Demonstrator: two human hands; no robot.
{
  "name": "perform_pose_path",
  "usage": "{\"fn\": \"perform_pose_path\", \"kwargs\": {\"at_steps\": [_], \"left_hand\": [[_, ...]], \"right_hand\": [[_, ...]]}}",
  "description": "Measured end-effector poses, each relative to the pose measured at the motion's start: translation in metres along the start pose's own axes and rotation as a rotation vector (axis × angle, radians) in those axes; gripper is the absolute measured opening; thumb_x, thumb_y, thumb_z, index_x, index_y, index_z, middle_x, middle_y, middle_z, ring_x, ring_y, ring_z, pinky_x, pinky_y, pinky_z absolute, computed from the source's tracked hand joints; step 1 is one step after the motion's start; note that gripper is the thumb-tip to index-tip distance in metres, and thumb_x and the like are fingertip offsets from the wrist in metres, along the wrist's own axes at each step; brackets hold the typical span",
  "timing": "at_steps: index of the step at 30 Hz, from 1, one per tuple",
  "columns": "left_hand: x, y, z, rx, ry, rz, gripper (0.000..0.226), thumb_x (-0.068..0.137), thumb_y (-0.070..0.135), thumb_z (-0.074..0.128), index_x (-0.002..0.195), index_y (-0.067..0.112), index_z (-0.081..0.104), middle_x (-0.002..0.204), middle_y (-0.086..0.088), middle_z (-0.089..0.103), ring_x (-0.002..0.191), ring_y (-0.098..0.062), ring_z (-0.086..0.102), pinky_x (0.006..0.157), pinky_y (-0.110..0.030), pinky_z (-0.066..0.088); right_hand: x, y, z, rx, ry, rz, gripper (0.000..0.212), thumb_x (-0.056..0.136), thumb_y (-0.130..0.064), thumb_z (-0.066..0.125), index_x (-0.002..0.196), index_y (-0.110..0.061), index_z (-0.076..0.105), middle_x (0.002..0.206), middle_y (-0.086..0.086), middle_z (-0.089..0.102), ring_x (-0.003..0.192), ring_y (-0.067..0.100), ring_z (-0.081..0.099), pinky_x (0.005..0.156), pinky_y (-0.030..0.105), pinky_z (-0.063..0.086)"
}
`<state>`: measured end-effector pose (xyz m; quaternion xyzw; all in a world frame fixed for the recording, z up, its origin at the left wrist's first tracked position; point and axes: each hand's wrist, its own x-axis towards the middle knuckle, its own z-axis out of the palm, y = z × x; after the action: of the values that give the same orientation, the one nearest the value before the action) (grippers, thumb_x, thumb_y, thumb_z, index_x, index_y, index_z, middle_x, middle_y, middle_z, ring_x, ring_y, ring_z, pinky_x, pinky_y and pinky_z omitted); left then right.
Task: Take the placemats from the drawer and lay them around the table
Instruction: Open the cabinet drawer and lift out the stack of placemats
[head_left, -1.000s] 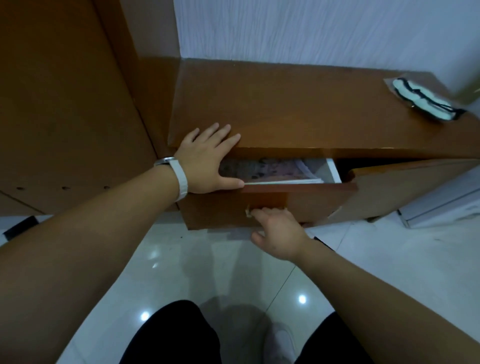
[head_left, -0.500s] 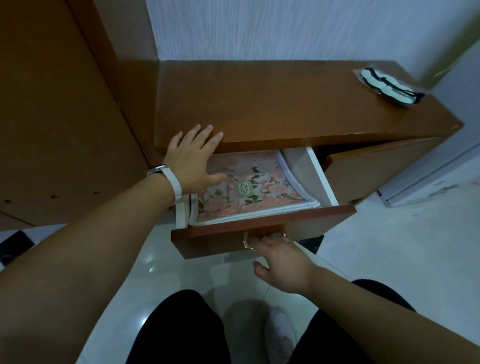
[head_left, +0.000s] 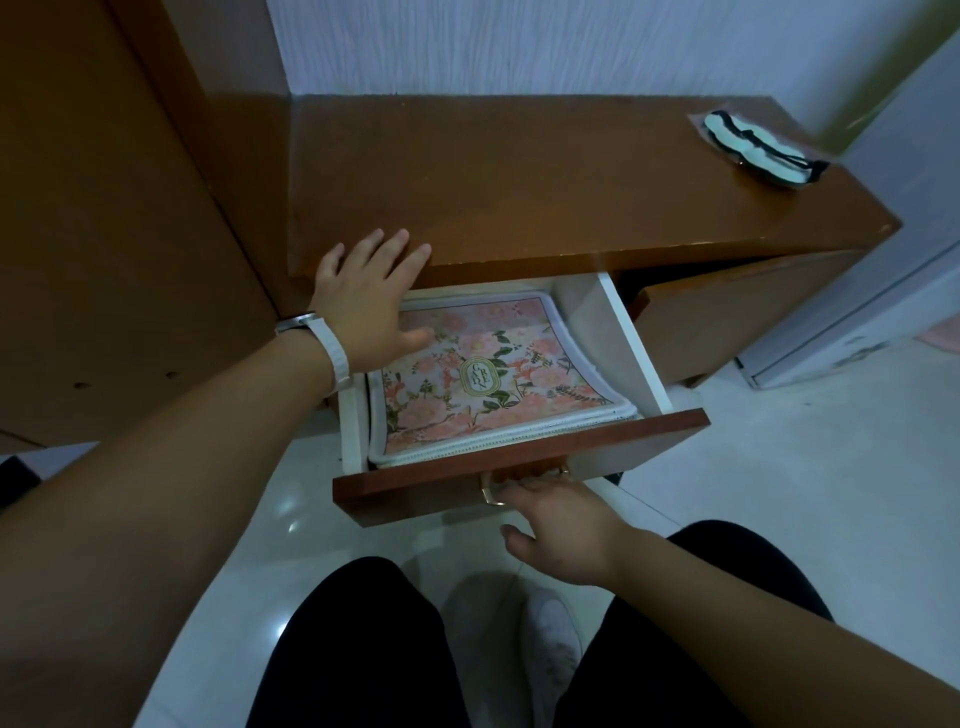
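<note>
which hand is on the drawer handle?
The right hand: its fingers hook the brass handle on the drawer front. The left hand lies flat on the cabinet top edge.

White watch strap (head_left: 335, 347), black trousers (head_left: 358, 649), pale shoes (head_left: 550, 639), bare forearms.

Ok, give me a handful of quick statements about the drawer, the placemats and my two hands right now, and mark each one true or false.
1. The drawer is pulled open. True.
2. The placemats lie spread on the cabinet top. False: they sit stacked inside the drawer.
3. The right hand is at the drawer handle. True.
4. The left hand is gripping a placemat. False: it is open, fingers on the cabinet top's edge, thumb over the stack.
5. The top placemat is plain blue. False: it has a pink floral print.
6. A wristband is on the left wrist. True.
</note>
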<state>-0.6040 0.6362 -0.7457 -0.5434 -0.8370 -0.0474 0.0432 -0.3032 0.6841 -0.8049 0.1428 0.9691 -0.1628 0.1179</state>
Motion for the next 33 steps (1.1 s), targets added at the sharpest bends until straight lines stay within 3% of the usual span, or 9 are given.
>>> {"fn": "perform_pose_path", "kwargs": {"at_steps": [7,11,14,17,19,22,28,33], "left_hand": [[-0.001,0.000,-0.002,-0.009,0.004,0.004,0.090,0.080,0.065,0.054,0.152,0.033,0.012,0.162,0.000,0.011,0.148,-0.022,0.006,0.116,-0.052,0.007],[0.000,0.000,0.000,-0.012,0.013,0.013,0.090,0.079,0.064,0.054,0.153,0.032,0.013,0.162,0.000,0.012,0.148,-0.023,0.007,0.115,-0.053,0.008],[0.000,0.001,0.001,-0.007,0.025,0.010,0.089,0.079,0.064,0.053,0.152,0.032,0.013,0.162,0.000,0.013,0.148,-0.023,0.007,0.115,-0.053,0.009],[0.001,0.001,0.004,0.013,0.048,0.019,0.089,0.079,0.065,0.054,0.152,0.032,0.015,0.161,0.000,0.017,0.147,-0.023,0.010,0.114,-0.053,0.011],[0.002,0.002,0.006,0.026,0.058,0.013,0.089,0.079,0.065,0.055,0.152,0.031,0.017,0.161,-0.001,0.018,0.147,-0.024,0.012,0.114,-0.053,0.011],[0.003,0.002,0.009,0.048,0.064,0.010,0.088,0.080,0.065,0.054,0.152,0.030,0.017,0.160,-0.002,0.020,0.146,-0.025,0.014,0.114,-0.054,0.012],[0.003,0.003,0.012,0.081,0.079,-0.001,0.089,0.079,0.061,0.061,0.151,0.025,0.022,0.158,-0.006,0.026,0.144,-0.028,0.019,0.112,-0.055,0.014],[0.003,0.001,0.013,0.086,0.066,-0.008,0.090,0.076,0.064,0.053,0.151,0.025,0.023,0.157,-0.008,0.027,0.144,-0.029,0.020,0.111,-0.057,0.016]], "right_hand": [[-0.009,0.000,-0.032,-0.001,0.004,-0.116,0.042,0.089,-0.043,0.050,0.127,-0.025,0.055,0.115,-0.002,0.065,0.104,0.021,0.060,0.082,0.034,0.049],[-0.013,-0.005,-0.087,0.215,0.053,-0.120,0.033,0.088,-0.044,0.051,0.116,-0.030,0.059,0.100,-0.011,0.068,0.088,0.011,0.064,0.074,0.032,0.054],[-0.006,0.012,-0.122,0.306,0.160,-0.030,0.030,0.091,-0.039,0.058,0.120,-0.033,0.059,0.100,-0.018,0.064,0.090,0.003,0.062,0.079,0.031,0.054],[0.007,0.048,-0.144,0.081,0.147,0.020,0.038,0.092,-0.038,0.059,0.128,-0.030,0.055,0.111,-0.013,0.063,0.095,0.007,0.059,0.083,0.031,0.052],[0.015,0.075,-0.154,-0.125,-0.001,0.037,0.045,0.090,-0.043,0.059,0.132,-0.030,0.051,0.119,-0.009,0.060,0.105,0.014,0.057,0.087,0.034,0.051],[0.023,0.105,-0.165,-0.249,-0.208,0.034,0.056,0.085,-0.050,0.063,0.136,-0.035,0.047,0.125,-0.011,0.055,0.114,0.014,0.051,0.093,0.035,0.048],[0.040,0.127,-0.175,-0.569,-0.433,-0.128,0.076,0.080,-0.061,0.062,0.145,-0.041,0.029,0.147,-0.010,0.038,0.135,0.018,0.030,0.109,0.042,0.031],[0.054,0.119,-0.170,-0.695,-0.497,-0.309,0.075,0.082,-0.056,0.063,0.146,-0.039,0.028,0.151,-0.006,0.036,0.141,0.022,0.024,0.117,0.050,0.019]]}}
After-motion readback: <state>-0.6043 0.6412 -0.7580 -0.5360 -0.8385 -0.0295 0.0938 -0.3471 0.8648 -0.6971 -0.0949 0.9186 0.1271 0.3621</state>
